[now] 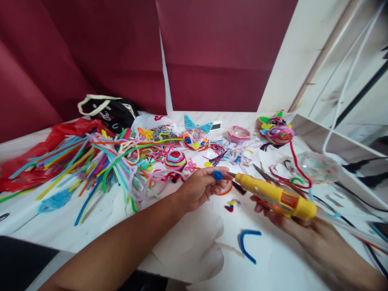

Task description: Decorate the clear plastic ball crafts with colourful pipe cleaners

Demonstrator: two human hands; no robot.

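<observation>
Between the fingers of my left hand [201, 186] is a small round blue coil [217, 175]. My right hand [291, 222] is wrapped round a yellow glue gun [273, 196], its nozzle pointing left, close beside the coil. Below the hands, a bent blue pipe cleaner [247, 246] lies on the white table [273, 266]. A small red, blue and yellow piece [230, 207] rests near the middle, just under an orange loop [226, 188].
Many pipe cleaners [112, 161] spread over the left, beside a red plastic bag [18, 169]. Behind stand a blue-eared figure [195, 137], a striped round piece [175, 160] and a black bag [115, 115]. Scissors [263, 173], a clear ball [318, 167] and cables lie right.
</observation>
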